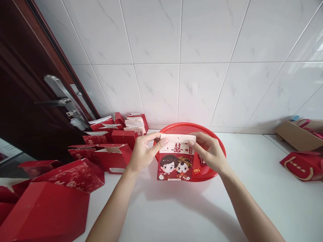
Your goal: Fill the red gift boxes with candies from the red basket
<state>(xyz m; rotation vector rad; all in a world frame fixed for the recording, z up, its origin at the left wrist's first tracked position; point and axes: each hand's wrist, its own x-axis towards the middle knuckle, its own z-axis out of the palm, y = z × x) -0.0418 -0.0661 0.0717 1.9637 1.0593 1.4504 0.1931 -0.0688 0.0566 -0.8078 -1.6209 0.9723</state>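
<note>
Your left hand and right hand pinch the upper corners of a printed paper box, thumbs on the near face, holding it upright above a counter and in front of a red basket. The box looks light, likely thin card: stiff enough to stand flat in your grasp, yet apt to crease or dent under a hard squeeze. Its smooth face may prove a little slippery, so the pale top strip, taken at both corners, seems your surest hold; whether anything weighs it down inside, you cannot tell. More red boxes crowd the left side.
</note>
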